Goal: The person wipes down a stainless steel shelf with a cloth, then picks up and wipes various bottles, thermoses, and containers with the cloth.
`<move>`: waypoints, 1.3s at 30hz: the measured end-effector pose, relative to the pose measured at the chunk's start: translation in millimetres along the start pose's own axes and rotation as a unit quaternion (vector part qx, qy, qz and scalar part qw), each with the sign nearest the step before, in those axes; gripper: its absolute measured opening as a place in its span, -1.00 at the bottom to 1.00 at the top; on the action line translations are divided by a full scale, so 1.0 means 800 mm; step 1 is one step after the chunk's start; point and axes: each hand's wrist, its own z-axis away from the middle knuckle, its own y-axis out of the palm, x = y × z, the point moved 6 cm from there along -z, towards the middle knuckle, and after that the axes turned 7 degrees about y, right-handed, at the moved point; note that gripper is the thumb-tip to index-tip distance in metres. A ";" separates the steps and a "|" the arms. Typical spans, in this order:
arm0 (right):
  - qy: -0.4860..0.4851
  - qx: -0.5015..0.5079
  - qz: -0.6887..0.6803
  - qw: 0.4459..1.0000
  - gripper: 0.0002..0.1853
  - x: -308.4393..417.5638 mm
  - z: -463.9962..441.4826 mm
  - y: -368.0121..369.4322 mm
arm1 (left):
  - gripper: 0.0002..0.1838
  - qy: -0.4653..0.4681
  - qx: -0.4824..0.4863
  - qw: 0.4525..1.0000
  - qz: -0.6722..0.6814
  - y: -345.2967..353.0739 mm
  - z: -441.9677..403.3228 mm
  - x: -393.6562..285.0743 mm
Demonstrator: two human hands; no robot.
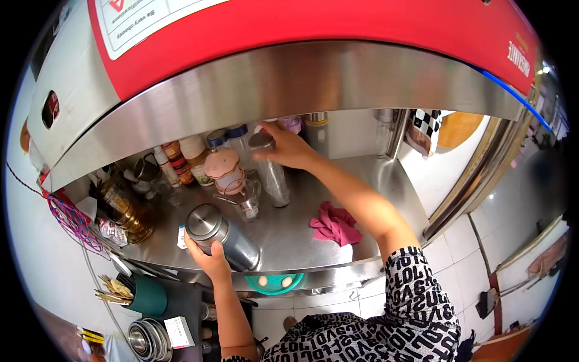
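My left hand is closed round the near side of a grey steel thermos flask at the front left of the metal counter. The flask has a round steel lid. Farther back, my right hand has its fingers at the dark lid of a tall clear bottle, which stands on the counter. A pink-lidded jar and a small clear glass cup stand between the two hands. To the right lies a crumpled pink cloth.
Several seasoning bottles line the back left. A metal shelf edge with a red box hangs above. Below the counter are a teal basket with eggs, a green utensil holder and nested steel bowls.
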 end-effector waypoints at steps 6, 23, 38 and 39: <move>0.118 -0.209 0.323 0.916 -0.47 -0.167 -0.003 -0.172 | -0.07 0.016 0.002 1.000 0.013 0.002 0.002 0.013; 0.170 0.043 0.271 0.946 -0.34 -0.117 0.036 -0.183 | -0.32 0.041 -0.003 0.999 -0.005 0.008 0.002 0.004; 0.003 0.065 0.044 0.997 -0.30 -0.074 0.010 -0.016 | -0.13 0.042 -0.009 0.999 0.009 0.006 0.003 0.002; -0.021 0.038 0.033 0.999 -0.34 -0.101 0.001 -0.009 | -0.13 0.043 -0.010 0.999 0.008 0.007 0.003 0.003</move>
